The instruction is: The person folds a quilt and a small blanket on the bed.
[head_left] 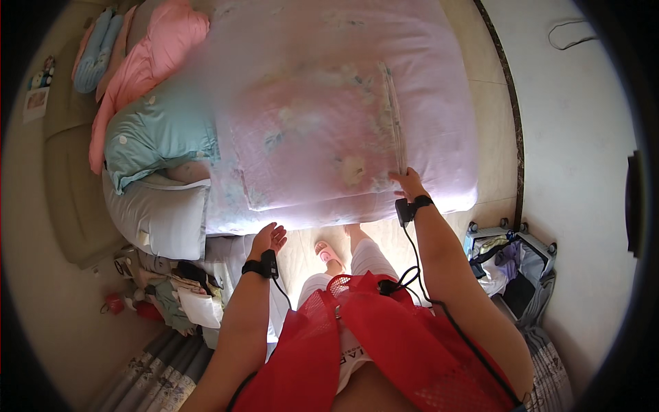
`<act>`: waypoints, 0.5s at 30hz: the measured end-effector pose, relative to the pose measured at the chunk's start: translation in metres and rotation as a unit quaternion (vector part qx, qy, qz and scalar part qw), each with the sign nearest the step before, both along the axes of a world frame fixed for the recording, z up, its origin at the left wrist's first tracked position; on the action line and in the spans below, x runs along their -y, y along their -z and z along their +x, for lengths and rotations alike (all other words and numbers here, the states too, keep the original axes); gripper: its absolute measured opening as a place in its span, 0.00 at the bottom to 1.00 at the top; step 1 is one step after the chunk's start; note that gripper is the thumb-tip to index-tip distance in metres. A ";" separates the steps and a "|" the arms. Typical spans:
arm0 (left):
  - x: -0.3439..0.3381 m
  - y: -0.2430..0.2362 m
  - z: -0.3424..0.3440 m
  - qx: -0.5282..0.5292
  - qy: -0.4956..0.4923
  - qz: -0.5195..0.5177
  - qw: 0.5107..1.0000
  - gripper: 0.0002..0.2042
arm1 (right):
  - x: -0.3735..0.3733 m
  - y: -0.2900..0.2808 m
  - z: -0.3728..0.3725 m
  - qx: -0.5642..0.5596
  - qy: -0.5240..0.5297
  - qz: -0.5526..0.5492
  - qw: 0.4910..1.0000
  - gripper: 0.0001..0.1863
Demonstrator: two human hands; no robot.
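A folded pink floral bed cover [309,137] lies as a flat rectangle on the bed, its layered edge on the right side. At its near right corner is my right hand [410,184], fingers apart and touching the edge. My left hand [269,238] hovers just off the near side of the bed, its fingers loosely bent and apart, with nothing in it. Beneath the cover spreads a pale pink bed sheet [439,130]. Both wrists wear black bands with small boxes and cables.
Left on the bed are a teal pillow [161,127], a grey-white pillow [161,213] and a pink quilt [154,51] by the headboard [68,172]. Clothes [185,299] are piled at lower left. An open suitcase [515,268] with clothes stands on the right, near the wall.
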State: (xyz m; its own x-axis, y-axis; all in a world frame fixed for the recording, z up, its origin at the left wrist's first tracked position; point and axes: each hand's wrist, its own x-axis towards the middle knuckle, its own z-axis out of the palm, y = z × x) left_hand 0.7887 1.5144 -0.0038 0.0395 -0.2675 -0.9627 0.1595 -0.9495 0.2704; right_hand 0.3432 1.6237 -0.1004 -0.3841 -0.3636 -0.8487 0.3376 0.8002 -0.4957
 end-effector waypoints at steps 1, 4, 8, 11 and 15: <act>0.002 0.003 0.000 0.002 -0.004 -0.003 1.000 0.10 | 0.003 -0.001 -0.002 0.031 0.019 -0.052 0.998 0.33; 0.003 0.010 0.003 0.012 0.004 -0.001 1.000 0.17 | -0.006 -0.015 -0.007 0.025 0.081 -0.020 0.996 0.20; 0.012 0.023 -0.019 -0.005 -0.001 0.003 1.000 0.12 | -0.037 0.025 -0.008 0.017 0.160 0.053 0.986 0.24; 0.010 0.034 -0.003 -0.003 -0.034 0.002 0.999 0.11 | -0.036 0.024 -0.002 0.057 0.177 0.046 0.982 0.37; 0.006 0.057 0.020 0.015 -0.072 0.004 0.997 0.14 | -0.045 0.022 0.006 0.085 0.190 0.023 0.978 0.22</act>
